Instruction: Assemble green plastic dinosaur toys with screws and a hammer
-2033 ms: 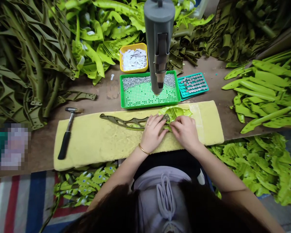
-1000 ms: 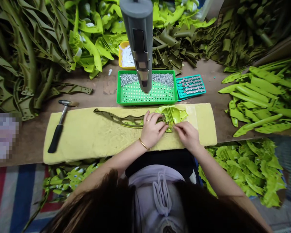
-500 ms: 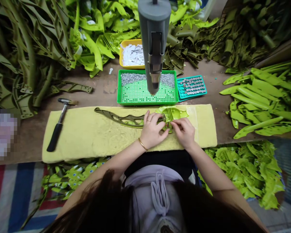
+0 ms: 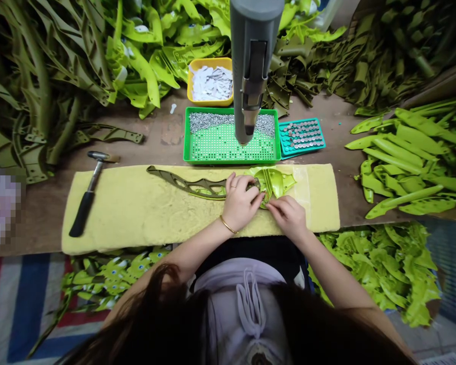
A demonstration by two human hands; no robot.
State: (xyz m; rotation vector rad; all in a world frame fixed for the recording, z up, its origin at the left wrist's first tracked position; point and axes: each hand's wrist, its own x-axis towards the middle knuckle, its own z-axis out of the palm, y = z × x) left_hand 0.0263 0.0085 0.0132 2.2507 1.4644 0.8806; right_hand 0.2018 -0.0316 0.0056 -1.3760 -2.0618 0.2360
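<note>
A lime-green plastic shell [image 4: 275, 181] lies on the yellow towel [image 4: 129, 220], and a long olive plastic frame piece [image 4: 190, 183] stretches leftward from it. My left hand [image 4: 242, 200] is over the joint of the two parts, its fingers closed on the green shell's lower edge and the olive piece's right end. My right hand [image 4: 289, 215] touches the shell's lower right side with thumb and forefinger pinched. Whatever is between those fingertips is too small to make out. A grey power screwdriver [image 4: 256, 76] hangs above, pointing down, apart from both hands.
A hammer [image 4: 88, 195] rests on the towel's left end. Behind the towel stand a green tray [image 4: 213, 161] of screws, a teal tray [image 4: 303, 149] with rows of small round metal pieces, and a yellow bin [image 4: 230, 101] of white pieces. Heaped green and olive parts surround the table.
My right hand has shifted slightly down along the shell, uncovering more of its right side. My left thumb and fingers have closed in toward the shell's edge.
</note>
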